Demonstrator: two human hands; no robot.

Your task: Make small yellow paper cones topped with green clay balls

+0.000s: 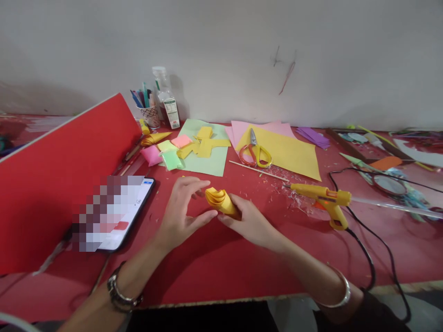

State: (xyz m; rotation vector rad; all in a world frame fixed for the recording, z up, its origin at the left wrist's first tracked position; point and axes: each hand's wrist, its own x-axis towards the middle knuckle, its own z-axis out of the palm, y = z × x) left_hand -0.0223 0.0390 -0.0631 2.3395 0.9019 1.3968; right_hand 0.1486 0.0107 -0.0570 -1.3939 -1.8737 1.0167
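My right hand (254, 223) grips a rolled yellow paper flower (221, 203) by its lower part, above the red table (207, 267). The flower's layered, curled edges point up and to the left. Beside it, my left hand (183, 212) is open, fingers and thumb spread apart, the thumb tip close to the flower; I cannot tell whether it touches. To the right lies a yellow glue gun (323, 196) with a clear glue stick in its back. Scissors (255, 152) with red and yellow handles rest on a yellow paper sheet (294, 157).
A thin wooden stick (258, 171) and paper scraps lie mid-table. Yellow strips (204, 143) sit on green paper (194, 168) near small colourful packets (171, 159). A phone (117, 226) leans by a red board (79, 166). A bottle (169, 106) and pen cup (149, 116) stand behind. A black cord (367, 258) trails right.
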